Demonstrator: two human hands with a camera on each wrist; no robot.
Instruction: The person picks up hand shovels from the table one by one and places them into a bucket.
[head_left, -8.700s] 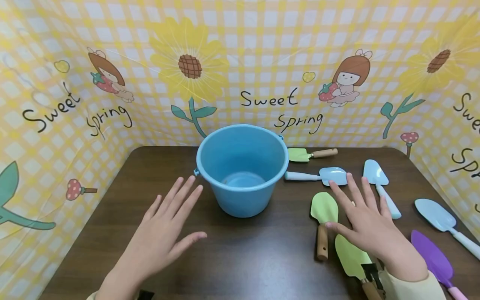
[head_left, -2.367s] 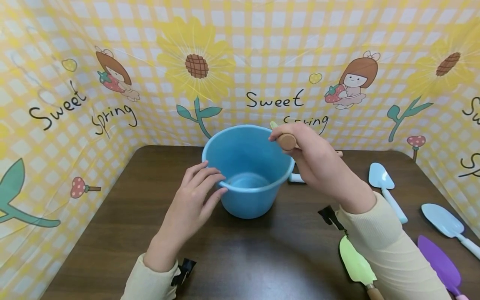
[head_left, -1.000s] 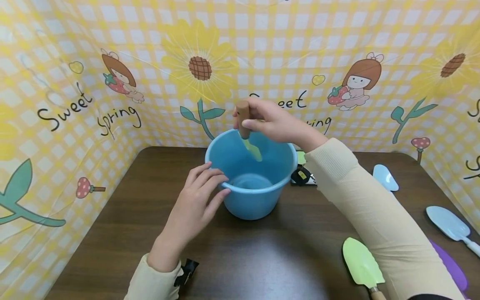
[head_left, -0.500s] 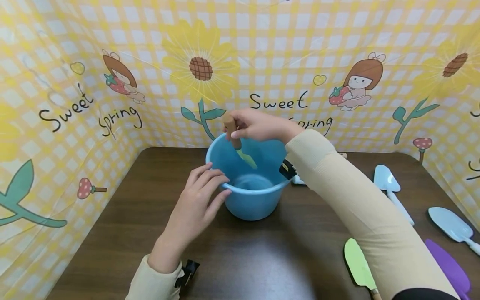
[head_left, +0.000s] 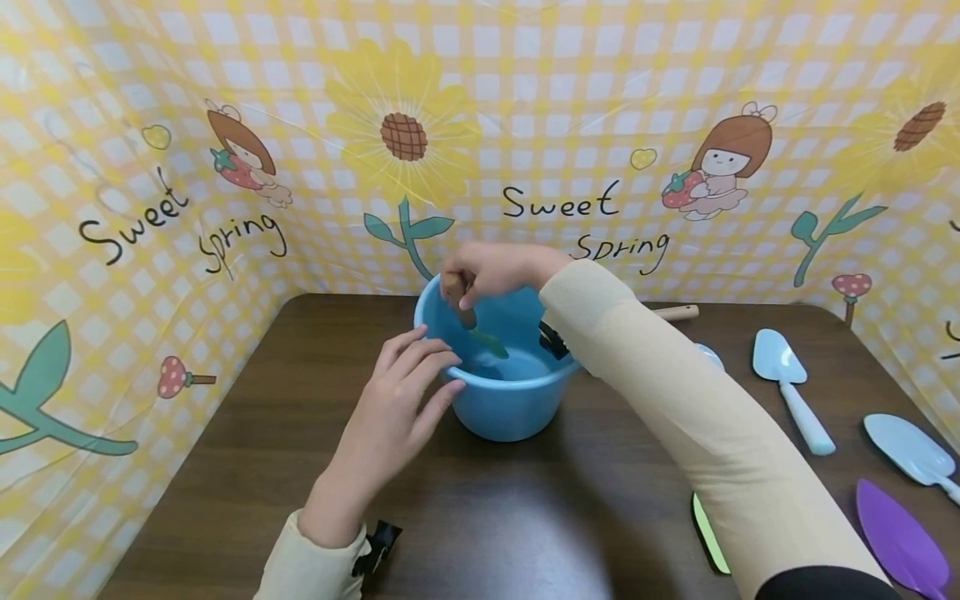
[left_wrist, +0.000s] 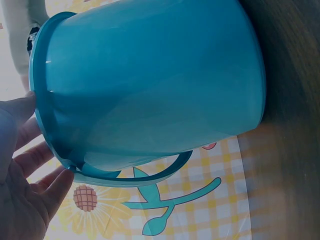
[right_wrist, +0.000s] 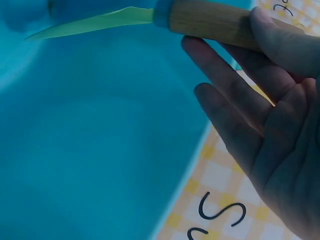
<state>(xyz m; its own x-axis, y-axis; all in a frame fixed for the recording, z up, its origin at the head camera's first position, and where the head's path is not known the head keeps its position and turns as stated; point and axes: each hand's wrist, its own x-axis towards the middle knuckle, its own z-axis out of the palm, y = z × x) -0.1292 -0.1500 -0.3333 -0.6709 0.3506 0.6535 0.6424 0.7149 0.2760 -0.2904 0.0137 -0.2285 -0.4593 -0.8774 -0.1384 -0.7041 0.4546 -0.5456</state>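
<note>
A blue bucket [head_left: 510, 410] stands upright on the dark table. My left hand [head_left: 388, 410] holds its near-left rim, fingers over the edge and thumb outside; the left wrist view shows this hand [left_wrist: 35, 170] along the bucket's rim [left_wrist: 42, 120]. Over the bucket, my right hand [head_left: 495, 272] grips a small garden trowel [head_left: 491, 343] by its wooden handle. The green blade points down and to the right inside the bucket. In the right wrist view, thumb and fingers pinch the wooden handle [right_wrist: 215, 22], while the two nearest fingers [right_wrist: 227, 120] stand away from it.
On the right lie two light blue trowels [head_left: 780, 357], [head_left: 907, 447] and a purple trowel [head_left: 900, 537]. My right sleeve [head_left: 697, 417] partly covers a green trowel [head_left: 708, 535] and another blue blade [head_left: 708, 357]. A wooden handle [head_left: 678, 312] shows behind. Checked cloth [head_left: 570, 100] hangs around the table.
The right hand picked up a green trowel from the table, carried it over the bucket and has lowered it inside. The left hand moved onto the rim and stays there.
</note>
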